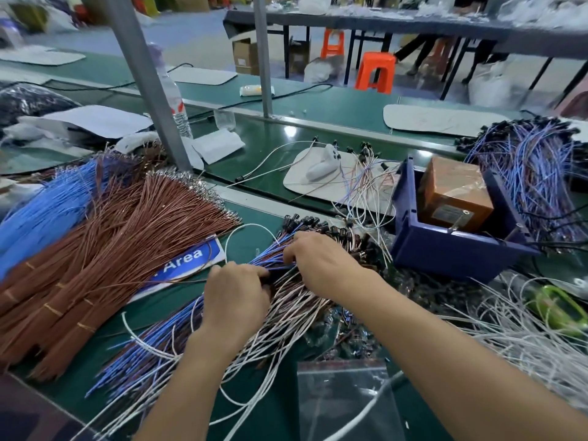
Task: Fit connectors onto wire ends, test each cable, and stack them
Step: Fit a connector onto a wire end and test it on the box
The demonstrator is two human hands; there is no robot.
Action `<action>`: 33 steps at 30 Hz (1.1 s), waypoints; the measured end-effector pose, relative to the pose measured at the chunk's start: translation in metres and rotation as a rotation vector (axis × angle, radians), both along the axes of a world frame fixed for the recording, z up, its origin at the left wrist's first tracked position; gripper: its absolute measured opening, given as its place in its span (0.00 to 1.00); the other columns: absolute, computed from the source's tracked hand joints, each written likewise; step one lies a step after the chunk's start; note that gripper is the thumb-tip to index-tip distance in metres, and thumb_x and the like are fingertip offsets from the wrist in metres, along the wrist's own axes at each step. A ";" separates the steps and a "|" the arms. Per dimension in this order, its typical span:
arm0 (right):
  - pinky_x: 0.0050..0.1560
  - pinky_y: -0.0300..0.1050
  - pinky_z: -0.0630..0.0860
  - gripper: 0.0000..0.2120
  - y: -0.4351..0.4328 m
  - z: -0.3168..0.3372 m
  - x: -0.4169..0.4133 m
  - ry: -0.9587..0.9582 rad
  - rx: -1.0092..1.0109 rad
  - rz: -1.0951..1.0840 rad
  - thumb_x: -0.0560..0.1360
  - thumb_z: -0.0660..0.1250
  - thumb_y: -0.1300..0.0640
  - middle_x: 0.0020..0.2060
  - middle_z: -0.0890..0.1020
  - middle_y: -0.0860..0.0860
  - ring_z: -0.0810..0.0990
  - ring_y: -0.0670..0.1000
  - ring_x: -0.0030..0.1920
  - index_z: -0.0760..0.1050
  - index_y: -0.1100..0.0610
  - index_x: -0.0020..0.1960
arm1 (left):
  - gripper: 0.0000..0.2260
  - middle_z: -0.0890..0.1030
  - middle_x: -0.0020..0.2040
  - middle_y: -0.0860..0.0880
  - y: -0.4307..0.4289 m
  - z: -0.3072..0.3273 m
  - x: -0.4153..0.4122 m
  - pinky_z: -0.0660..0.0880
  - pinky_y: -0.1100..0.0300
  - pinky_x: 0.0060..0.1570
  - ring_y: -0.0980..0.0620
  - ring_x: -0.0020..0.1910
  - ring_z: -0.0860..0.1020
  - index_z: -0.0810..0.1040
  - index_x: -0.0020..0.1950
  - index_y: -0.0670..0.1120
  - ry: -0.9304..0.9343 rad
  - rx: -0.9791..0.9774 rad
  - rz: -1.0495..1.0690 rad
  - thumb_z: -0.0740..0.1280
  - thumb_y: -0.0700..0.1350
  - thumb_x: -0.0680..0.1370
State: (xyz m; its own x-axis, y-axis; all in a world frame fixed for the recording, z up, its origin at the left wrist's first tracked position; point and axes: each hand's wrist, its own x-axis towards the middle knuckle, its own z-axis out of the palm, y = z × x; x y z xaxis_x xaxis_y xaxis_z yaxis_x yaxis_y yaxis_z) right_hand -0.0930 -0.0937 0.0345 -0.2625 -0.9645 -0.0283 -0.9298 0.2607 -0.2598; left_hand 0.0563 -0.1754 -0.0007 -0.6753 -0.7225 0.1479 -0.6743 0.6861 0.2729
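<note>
Head view: left hand [235, 291] and right hand [321, 262] grasp the cable pile [286, 310]

Green bench [318, 122] stretches beyond both hands. Brown wire bundles [111, 249] fan out left of the left hand; a blue bin [445, 249] stands just right of the right hand. Both hands lie knuckles-up, side by side, fingers curled into the pile, the right pinching its blue strands.
</note>
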 end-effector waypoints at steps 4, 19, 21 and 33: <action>0.47 0.48 0.72 0.12 -0.001 0.009 0.002 0.194 -0.071 -0.017 0.74 0.61 0.69 0.47 0.81 0.55 0.81 0.59 0.49 0.81 0.59 0.48 | 0.08 0.86 0.37 0.57 0.000 -0.002 0.001 0.74 0.55 0.48 0.53 0.40 0.81 0.88 0.45 0.60 0.164 0.254 0.016 0.73 0.47 0.74; 0.64 0.54 0.65 0.10 0.043 0.001 -0.006 0.303 0.067 -0.100 0.74 0.63 0.66 0.43 0.77 0.49 0.75 0.53 0.47 0.78 0.52 0.45 | 0.10 0.87 0.48 0.49 -0.038 -0.005 -0.043 0.76 0.54 0.51 0.43 0.50 0.83 0.88 0.55 0.53 0.209 0.141 0.133 0.77 0.51 0.74; 0.61 0.51 0.66 0.11 0.050 -0.003 -0.008 0.222 0.024 -0.152 0.74 0.63 0.66 0.43 0.76 0.47 0.74 0.51 0.45 0.79 0.52 0.44 | 0.13 0.87 0.46 0.50 -0.039 -0.007 -0.043 0.75 0.52 0.53 0.45 0.47 0.83 0.87 0.55 0.53 0.216 0.017 0.122 0.80 0.51 0.72; 0.38 0.40 0.77 0.08 0.056 0.000 0.004 -0.399 -0.287 -0.508 0.77 0.67 0.55 0.37 0.85 0.42 0.79 0.42 0.32 0.85 0.48 0.46 | 0.03 0.83 0.38 0.64 -0.032 0.014 -0.040 0.74 0.62 0.52 0.60 0.44 0.79 0.89 0.42 0.55 0.484 0.149 -0.042 0.79 0.45 0.73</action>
